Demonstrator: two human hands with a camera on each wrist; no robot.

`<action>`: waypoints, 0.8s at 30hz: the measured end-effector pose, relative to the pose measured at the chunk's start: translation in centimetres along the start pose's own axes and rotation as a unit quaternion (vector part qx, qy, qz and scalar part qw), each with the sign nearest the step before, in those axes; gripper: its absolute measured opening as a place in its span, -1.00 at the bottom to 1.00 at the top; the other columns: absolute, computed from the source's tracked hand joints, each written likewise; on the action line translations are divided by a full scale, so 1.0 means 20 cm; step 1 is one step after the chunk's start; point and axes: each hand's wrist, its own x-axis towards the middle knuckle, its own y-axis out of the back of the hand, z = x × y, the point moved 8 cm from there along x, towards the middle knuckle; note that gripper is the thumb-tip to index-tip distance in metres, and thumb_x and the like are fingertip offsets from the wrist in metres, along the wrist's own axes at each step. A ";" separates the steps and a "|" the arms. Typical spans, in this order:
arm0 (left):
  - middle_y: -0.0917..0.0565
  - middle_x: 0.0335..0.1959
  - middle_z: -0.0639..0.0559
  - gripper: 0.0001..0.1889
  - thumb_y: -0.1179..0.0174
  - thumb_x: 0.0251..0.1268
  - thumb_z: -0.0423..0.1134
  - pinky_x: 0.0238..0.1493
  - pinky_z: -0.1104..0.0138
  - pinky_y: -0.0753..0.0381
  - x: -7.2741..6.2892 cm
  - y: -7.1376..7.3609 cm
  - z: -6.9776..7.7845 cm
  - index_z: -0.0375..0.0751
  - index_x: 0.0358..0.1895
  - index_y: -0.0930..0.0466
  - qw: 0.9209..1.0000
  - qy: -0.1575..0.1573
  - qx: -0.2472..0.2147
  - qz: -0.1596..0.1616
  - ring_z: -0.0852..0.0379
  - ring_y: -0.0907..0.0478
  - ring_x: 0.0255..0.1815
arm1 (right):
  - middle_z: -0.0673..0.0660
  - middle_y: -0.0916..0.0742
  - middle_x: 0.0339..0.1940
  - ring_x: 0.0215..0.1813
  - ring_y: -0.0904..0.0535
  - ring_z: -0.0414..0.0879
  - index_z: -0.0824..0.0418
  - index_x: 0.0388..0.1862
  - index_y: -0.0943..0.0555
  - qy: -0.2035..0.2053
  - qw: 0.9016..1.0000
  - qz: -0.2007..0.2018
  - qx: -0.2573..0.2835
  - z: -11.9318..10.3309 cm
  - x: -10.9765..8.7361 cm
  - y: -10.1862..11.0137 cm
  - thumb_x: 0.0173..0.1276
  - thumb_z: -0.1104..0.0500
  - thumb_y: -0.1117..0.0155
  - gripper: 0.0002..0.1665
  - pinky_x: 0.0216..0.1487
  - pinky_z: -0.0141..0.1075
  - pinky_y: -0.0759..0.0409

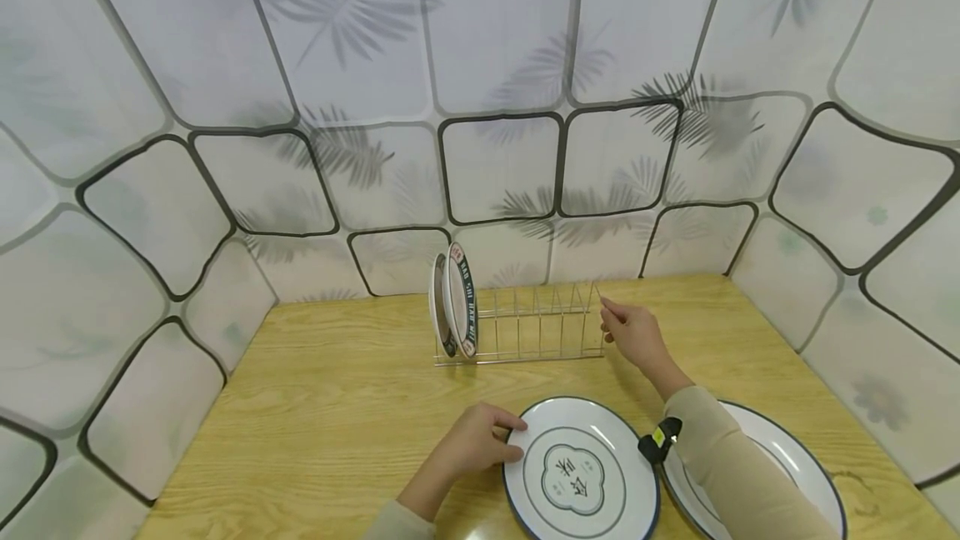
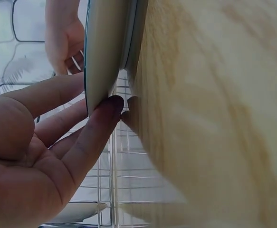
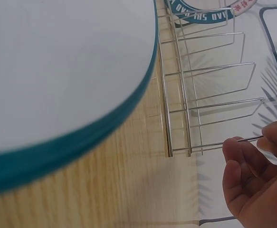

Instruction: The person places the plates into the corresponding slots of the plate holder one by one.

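My left hand [image 1: 476, 444] pinches the left rim of a round white plate [image 1: 577, 477] with a blue edge and dark characters in its middle. In the left wrist view, fingers [image 2: 110, 108] lie on both sides of that rim, close to the tabletop. Farther back stands a wire dish rack [image 1: 540, 358]. My right hand [image 1: 639, 338] pinches the upright wire at the rack's right end, as the right wrist view also shows. Two plates stand on edge at the rack's left end, the nearer one [image 1: 461, 307] bearing lettering on its dark rim band.
Another large blue-rimmed plate [image 1: 783, 452] lies on the wooden table [image 1: 315, 423] at the right, partly hidden by my right sleeve [image 1: 738, 461]. A black band [image 1: 660, 440] sits at that wrist. Patterned cloth walls [image 1: 495, 169] enclose the back and sides.
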 end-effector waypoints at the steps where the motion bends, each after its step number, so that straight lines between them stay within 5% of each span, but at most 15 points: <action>1: -0.70 -0.04 -0.17 -0.69 -0.44 -0.02 -0.51 -0.28 0.36 -0.71 0.00 0.00 0.00 -0.34 -0.11 -0.74 1.000 0.002 0.000 -0.001 0.07 -0.67 -0.21 | 0.36 -0.71 -0.17 -0.32 -0.66 -0.02 0.26 0.42 -0.40 -0.001 1.000 0.000 0.001 0.00 0.00 0.00 0.59 0.13 -0.02 -0.50 -0.60 -0.37 -0.44; 17: -0.73 -0.22 -0.04 -0.62 -0.46 -0.10 -0.53 -0.35 0.40 -0.68 0.00 0.01 0.01 -0.28 -0.10 -0.75 1.000 0.008 -0.004 0.017 0.16 -0.63 -0.32 | 0.37 -0.70 -0.16 -0.31 -0.66 -0.02 0.26 0.43 -0.38 -0.003 1.000 -0.001 0.000 0.00 0.00 0.00 0.60 0.12 -0.01 -0.50 -0.61 -0.37 -0.43; 24: -0.73 -0.02 -0.06 -0.59 -0.47 -0.08 -0.48 0.01 0.18 -0.67 -0.01 0.05 0.02 -0.15 -0.05 -0.76 0.998 0.011 -0.023 0.051 -0.06 -0.62 0.07 | 0.37 -0.70 -0.16 -0.32 -0.66 -0.04 0.27 0.44 -0.37 -0.004 1.000 -0.004 0.000 0.00 0.00 -0.01 0.60 0.11 0.00 -0.49 -0.60 -0.37 -0.45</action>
